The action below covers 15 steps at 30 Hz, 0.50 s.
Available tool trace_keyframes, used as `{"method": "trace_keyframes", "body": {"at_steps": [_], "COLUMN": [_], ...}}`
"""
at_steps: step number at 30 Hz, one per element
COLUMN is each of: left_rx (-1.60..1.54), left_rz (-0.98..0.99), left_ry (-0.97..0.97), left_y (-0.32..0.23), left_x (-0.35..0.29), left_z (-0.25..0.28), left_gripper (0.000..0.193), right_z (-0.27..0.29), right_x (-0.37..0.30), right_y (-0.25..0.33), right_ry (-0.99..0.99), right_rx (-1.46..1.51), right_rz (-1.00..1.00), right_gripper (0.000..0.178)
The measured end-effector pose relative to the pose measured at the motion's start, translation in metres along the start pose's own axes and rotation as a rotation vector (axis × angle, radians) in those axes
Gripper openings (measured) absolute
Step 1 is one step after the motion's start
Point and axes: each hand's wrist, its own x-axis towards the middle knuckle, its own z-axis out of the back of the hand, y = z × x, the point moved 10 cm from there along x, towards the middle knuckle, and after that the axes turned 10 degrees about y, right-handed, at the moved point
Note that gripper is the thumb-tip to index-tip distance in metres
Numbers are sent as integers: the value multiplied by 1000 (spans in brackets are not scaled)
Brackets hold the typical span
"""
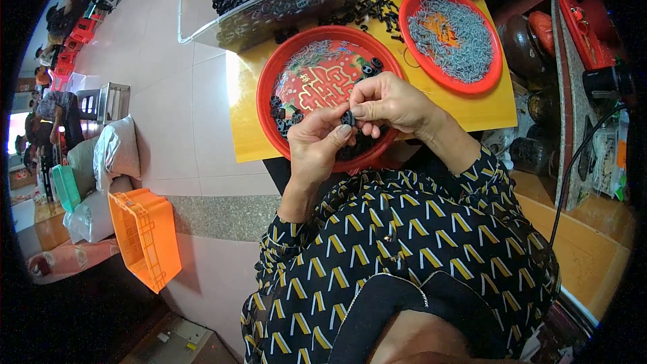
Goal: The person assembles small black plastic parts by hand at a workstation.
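Above a red round tray [264, 87] with a gold pattern, my two hands meet at a small black plastic part [348, 118]. My left hand [315, 140] pinches this part between thumb and fingertips. Close against its upper edge, my right hand [391, 106] has thumb and forefinger pressed together; what they hold, if anything, is too small to make out. Small grey screws [315, 50] lie along the tray's far side. Several black parts [286, 120] sit at its left, and others are at the right and partly hidden beneath my hands.
A clear plastic bin [269, 10] heaped with black parts stands beyond the tray on a yellow tabletop [246, 125]. Right of it is a second red tray [495, 61] full of grey screws. Loose black pieces [377, 10] lie between. An orange crate [145, 239] rests on the floor at left.
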Motion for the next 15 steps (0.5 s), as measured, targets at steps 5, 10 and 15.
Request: {"method": "trace_keyframes", "body": {"at_steps": [5, 10, 15], "left_rx": [53, 52, -44], "left_rz": [70, 49, 7], "left_ry": [-23, -38, -62], "left_y": [5, 3, 0], "left_x": [1, 1, 7], "left_z": [5, 6, 2], "left_gripper": [26, 27, 30], "right_z": [3, 2, 4], "right_x": [3, 6, 0], "right_y": [-9, -16, -5], "right_ry": [50, 56, -4], "right_rx": [58, 146, 221], "right_rz": [-57, -65, -24], "right_gripper": [14, 13, 14]}}
